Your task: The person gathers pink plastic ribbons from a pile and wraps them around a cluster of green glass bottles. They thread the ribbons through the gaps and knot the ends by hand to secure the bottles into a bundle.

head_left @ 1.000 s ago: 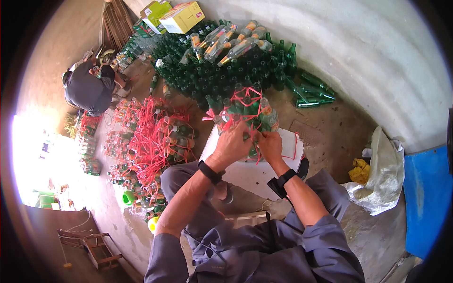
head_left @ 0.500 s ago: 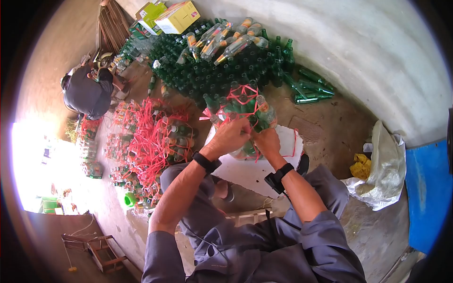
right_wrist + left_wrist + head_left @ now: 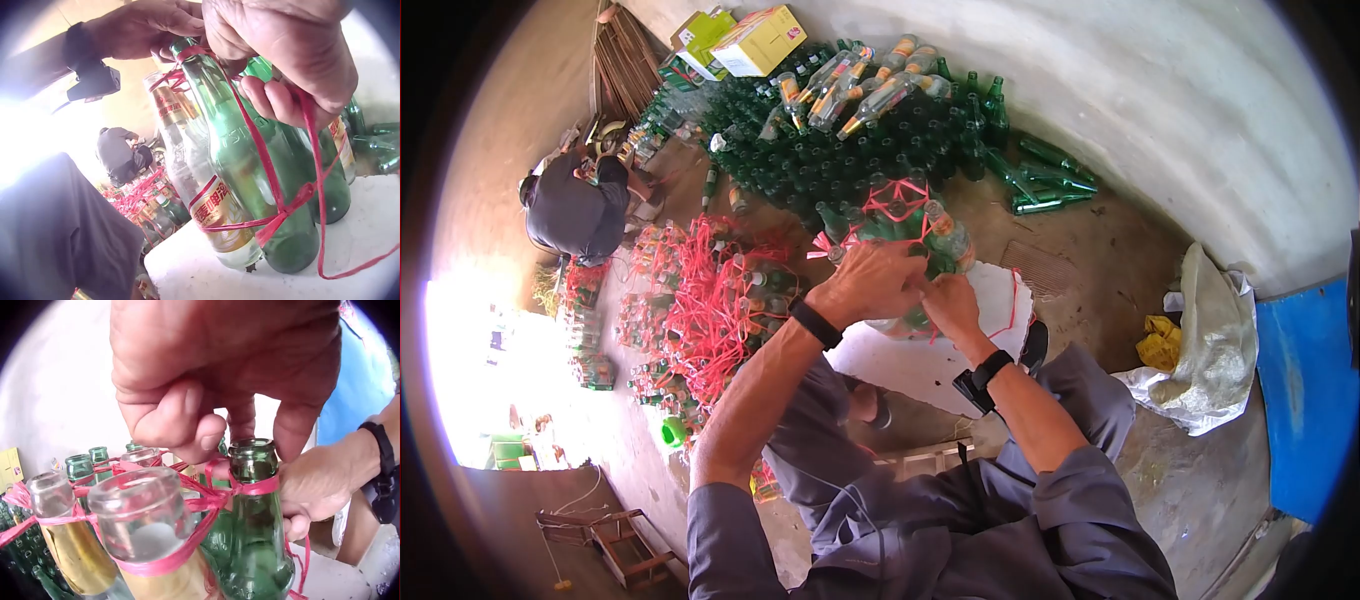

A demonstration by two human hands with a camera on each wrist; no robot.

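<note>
A bundle of green and clear bottles bound with pink-red ribbon stands on a white board (image 3: 900,365). In the left wrist view, my left hand (image 3: 219,369) is over the front green bottle (image 3: 259,537), thumb and a finger at its neck, other fingers curled. My right hand (image 3: 287,56), in the right wrist view, grips red ribbon (image 3: 319,181) beside that bottle's upper part; the ribbon hangs down to the board. A knot (image 3: 284,215) joins ribbon low around the bottles. The head view shows both hands close together at the bundle's near side; their fingertips are partly hidden.
Many green bottles (image 3: 850,170) stand behind the bundle, with clear ones lying on top. Ribbon-tied bottles (image 3: 710,290) cover the floor at left, near a crouching person (image 3: 575,210). A white sack (image 3: 1205,350) and blue panel (image 3: 1310,390) are at right.
My left hand has shifted left and turned more palm-down over the bottles. The right hand stays near the ribbon, slightly left in view. The whole head view has shifted a little.
</note>
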